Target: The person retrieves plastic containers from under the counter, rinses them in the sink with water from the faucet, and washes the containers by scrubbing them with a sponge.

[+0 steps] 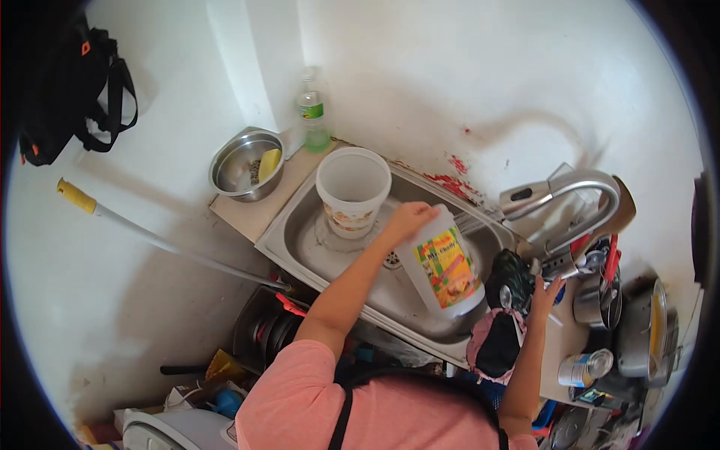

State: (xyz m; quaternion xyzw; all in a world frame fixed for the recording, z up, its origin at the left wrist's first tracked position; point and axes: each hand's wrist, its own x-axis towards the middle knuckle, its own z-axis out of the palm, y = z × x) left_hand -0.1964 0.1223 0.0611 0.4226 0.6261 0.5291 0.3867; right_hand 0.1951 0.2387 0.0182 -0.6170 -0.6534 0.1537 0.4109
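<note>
My left hand [411,223] has its fingers clamped on the upper end of the yellow-labelled plastic container [444,264], tilted in the stainless-steel sink [306,251] near the white bucket [349,211], while my right hand [543,300], fingers apart, is below the gooseneck faucet [589,178].

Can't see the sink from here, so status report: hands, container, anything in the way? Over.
Left hand gripping labelled container. Right hand near faucet, grip unclear. Container tilted over sink. White bucket also in sink, apart from container.
</note>
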